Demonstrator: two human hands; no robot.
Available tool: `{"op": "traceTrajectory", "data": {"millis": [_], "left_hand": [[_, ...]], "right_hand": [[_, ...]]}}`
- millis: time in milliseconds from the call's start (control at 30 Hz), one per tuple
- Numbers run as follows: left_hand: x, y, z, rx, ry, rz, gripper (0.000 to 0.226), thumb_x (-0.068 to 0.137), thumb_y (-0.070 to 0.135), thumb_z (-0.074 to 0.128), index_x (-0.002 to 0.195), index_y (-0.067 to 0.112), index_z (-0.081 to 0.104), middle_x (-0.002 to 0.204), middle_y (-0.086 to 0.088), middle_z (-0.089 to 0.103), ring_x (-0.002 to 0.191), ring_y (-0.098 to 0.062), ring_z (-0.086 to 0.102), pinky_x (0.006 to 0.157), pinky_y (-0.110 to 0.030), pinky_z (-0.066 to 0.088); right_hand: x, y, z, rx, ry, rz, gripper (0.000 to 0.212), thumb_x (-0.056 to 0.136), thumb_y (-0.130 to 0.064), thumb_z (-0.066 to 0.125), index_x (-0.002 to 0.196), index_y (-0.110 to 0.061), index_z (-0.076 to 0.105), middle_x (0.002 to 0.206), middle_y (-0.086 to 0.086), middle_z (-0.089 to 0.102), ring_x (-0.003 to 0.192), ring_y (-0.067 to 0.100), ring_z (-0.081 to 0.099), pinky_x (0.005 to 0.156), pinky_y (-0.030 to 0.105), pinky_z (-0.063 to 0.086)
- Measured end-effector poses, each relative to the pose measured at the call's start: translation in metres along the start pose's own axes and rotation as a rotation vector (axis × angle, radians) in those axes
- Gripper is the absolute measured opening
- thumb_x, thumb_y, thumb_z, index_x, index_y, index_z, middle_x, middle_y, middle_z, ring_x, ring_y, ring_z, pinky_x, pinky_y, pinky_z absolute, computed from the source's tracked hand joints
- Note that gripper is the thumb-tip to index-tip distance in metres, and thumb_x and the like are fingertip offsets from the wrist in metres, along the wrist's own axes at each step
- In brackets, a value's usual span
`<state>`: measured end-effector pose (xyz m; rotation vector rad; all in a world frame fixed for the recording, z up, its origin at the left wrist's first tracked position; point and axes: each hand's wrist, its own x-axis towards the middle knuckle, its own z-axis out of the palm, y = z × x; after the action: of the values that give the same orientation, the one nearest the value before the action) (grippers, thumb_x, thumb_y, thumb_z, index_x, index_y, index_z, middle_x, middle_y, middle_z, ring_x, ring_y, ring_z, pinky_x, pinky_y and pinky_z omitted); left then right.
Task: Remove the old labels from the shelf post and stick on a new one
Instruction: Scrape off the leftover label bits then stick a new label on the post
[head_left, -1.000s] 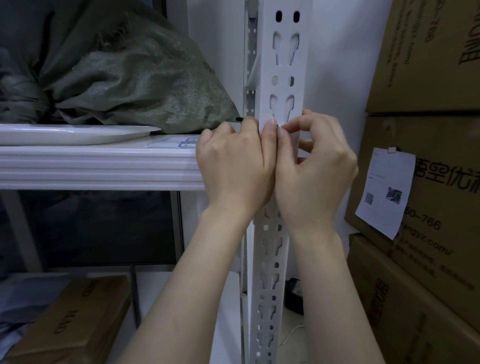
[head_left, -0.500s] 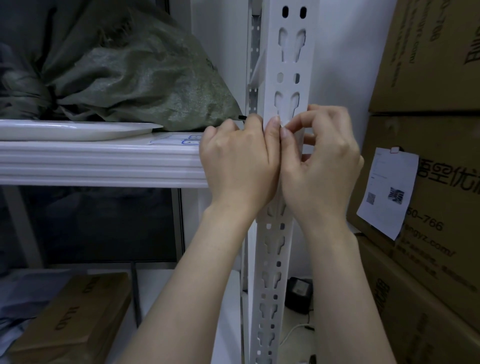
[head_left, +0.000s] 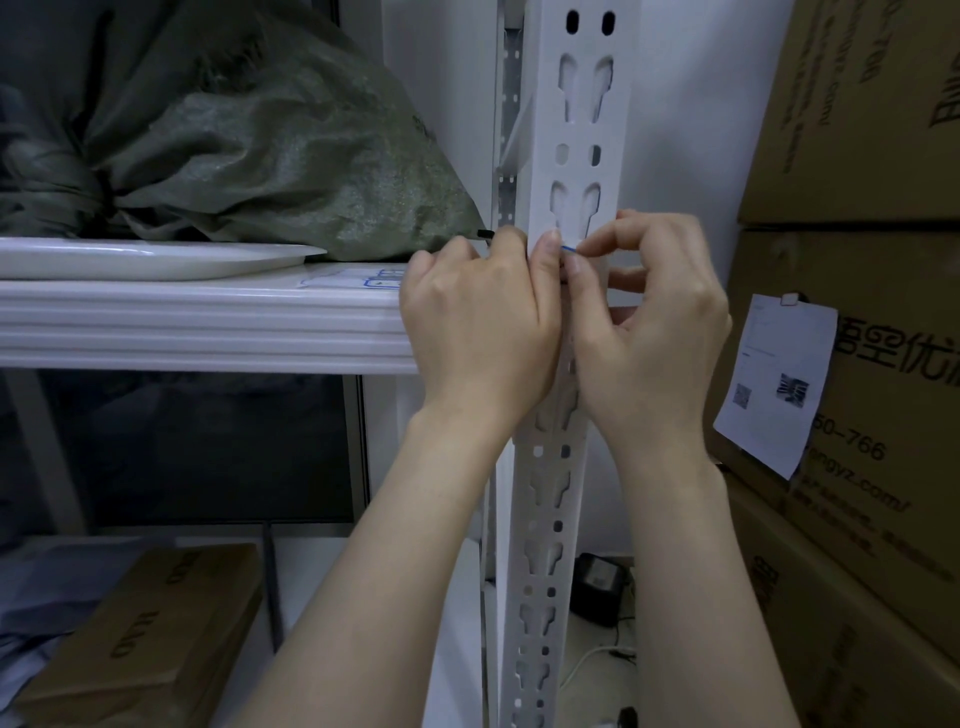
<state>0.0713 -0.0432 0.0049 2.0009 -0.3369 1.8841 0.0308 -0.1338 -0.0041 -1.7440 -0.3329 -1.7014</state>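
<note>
The white slotted shelf post (head_left: 579, 130) runs upright through the middle of the view. My left hand (head_left: 478, 327) is curled around the post's left edge at shelf height, its thumb pressed on the post's face. My right hand (head_left: 649, 322) pinches a small label (head_left: 570, 250) with a blue edge between thumb and forefinger, right at the left thumb's tip. Most of the label is hidden by the fingers. A sheet with blue-outlined labels (head_left: 379, 280) lies on the white shelf (head_left: 197, 322) just left of my left hand.
A green woven sack (head_left: 291, 156) and a white plate (head_left: 156, 257) sit on the shelf. A small black tip (head_left: 483, 234) shows behind my left hand. Stacked cardboard boxes (head_left: 852, 114) with a paper slip (head_left: 779, 379) stand close on the right. A box (head_left: 145, 639) lies below.
A blue edge of the label now shows between my right fingertips and left thumb; before, it was hidden. Both hands have stayed at the same spot on the post.
</note>
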Motion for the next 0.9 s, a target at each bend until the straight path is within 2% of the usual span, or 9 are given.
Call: {"op": "traceTrajectory", "data": {"millis": [133,267,367,567,733,900], "left_hand": [[0.000,0.001,0.000,-0.006,-0.002,0.000,0.051,0.097,0.037,0.028,0.073,0.011,0.065,0.057,-0.009,0.059,0.058,-0.027,0.052,0.066,-0.037,0.032],[0.000,0.001,0.000,-0.004,0.008,-0.006,0.051,0.097,0.037,0.029,0.072,0.011,0.065,0.056,-0.010,0.058,0.057,-0.028,0.052,0.066,-0.037,0.034],[0.000,0.000,0.001,0.000,0.022,0.000,0.050,0.097,0.036,0.030,0.071,0.011,0.064,0.055,-0.010,0.057,0.056,-0.028,0.051,0.065,-0.037,0.033],[-0.001,-0.001,0.003,0.013,0.060,0.010,0.049,0.097,0.035,0.032,0.067,0.011,0.064,0.051,-0.008,0.056,0.053,-0.025,0.050,0.063,-0.035,0.033],[-0.001,-0.001,0.005,0.019,0.069,0.020,0.049,0.097,0.034,0.033,0.066,0.011,0.063,0.050,-0.007,0.056,0.053,-0.024,0.050,0.063,-0.034,0.033],[-0.001,-0.001,0.005,0.020,0.079,0.012,0.048,0.097,0.034,0.034,0.067,0.011,0.064,0.050,-0.006,0.055,0.052,-0.019,0.040,0.062,-0.033,0.031]], "right_hand": [[0.001,-0.002,0.000,0.009,0.016,0.012,0.022,0.091,-0.028,0.066,0.108,-0.016,0.060,0.108,-0.007,0.059,0.076,-0.002,0.059,0.058,0.037,0.055],[-0.001,-0.005,0.003,-0.037,0.041,0.004,0.008,0.092,-0.027,0.064,0.095,-0.019,0.064,0.101,-0.005,0.060,0.072,0.009,0.060,0.055,0.037,0.054],[-0.003,-0.008,0.005,-0.051,0.064,0.029,0.009,0.092,-0.028,0.063,0.090,-0.020,0.065,0.098,-0.004,0.061,0.074,0.009,0.060,0.057,0.036,0.054],[-0.005,-0.012,0.008,-0.119,0.099,0.033,0.013,0.093,-0.030,0.059,0.089,-0.019,0.065,0.097,-0.004,0.062,0.068,0.009,0.059,0.058,0.033,0.052],[-0.006,-0.012,0.011,-0.133,0.118,0.040,0.014,0.093,-0.029,0.057,0.089,-0.017,0.064,0.096,-0.004,0.062,0.069,0.012,0.061,0.057,0.036,0.050],[-0.007,-0.012,0.012,-0.077,0.150,0.074,0.011,0.091,-0.027,0.060,0.087,-0.017,0.064,0.093,-0.005,0.063,0.071,0.009,0.060,0.059,0.036,0.051]]}}
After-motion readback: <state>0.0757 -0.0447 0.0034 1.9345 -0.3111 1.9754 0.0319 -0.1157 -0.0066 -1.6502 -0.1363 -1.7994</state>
